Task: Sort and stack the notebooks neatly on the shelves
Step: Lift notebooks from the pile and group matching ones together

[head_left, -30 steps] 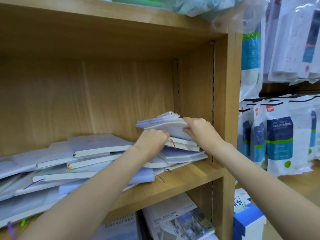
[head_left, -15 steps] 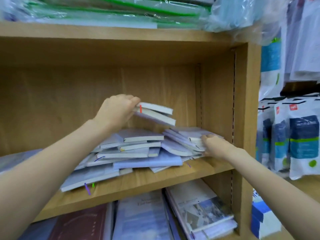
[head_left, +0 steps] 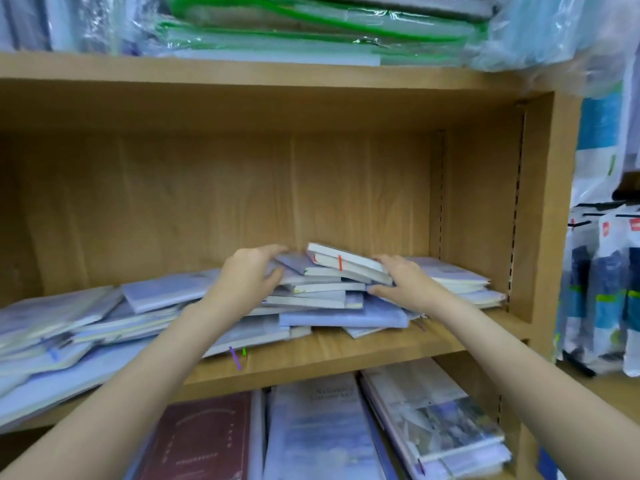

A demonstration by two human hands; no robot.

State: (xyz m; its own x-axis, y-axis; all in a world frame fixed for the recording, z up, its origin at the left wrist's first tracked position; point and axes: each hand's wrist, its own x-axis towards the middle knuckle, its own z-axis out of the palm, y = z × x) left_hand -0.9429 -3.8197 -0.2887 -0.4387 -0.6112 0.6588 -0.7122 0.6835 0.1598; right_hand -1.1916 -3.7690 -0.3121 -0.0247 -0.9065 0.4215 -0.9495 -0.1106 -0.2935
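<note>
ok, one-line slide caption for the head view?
Both hands, left and right, steady a tilted notebook atop a messy pile on the shelf.

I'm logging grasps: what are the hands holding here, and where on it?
Both hands grip the top notebooks of the middle pile: the left hand at their left end, the right hand at their right end.

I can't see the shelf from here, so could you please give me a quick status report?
Left hand and right hand grip the tilted notebook stack. Loose notebooks sprawl unsorted on the shelf. Nothing blocking.
</note>
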